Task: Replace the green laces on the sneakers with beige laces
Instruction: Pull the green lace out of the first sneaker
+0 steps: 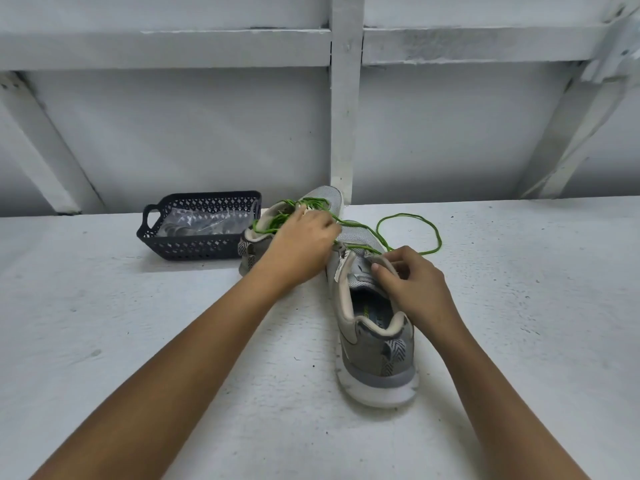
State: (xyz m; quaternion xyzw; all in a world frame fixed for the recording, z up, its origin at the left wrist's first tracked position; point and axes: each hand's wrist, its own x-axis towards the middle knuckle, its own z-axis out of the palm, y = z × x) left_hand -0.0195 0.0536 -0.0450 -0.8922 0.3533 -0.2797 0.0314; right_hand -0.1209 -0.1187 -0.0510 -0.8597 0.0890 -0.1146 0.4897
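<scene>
Broadly, a rough, white-painted surface [138,341] runs back to a pale wall [173,133] crossed by white beams. On it lies a grey mesh sneaker with a thick white sole [374,355], heel toward the person, and just behind it a second grey sneaker [329,195]. Thin green cord laces [317,203] trail off the sneakers in a loose loop. The left hand [304,244] curls its fingers round green strands; the right hand [412,285] pinches the near sneaker's eyelet flap. A black perforated plastic basket [194,244] at left holds clear crinkled packets [201,221]
</scene>
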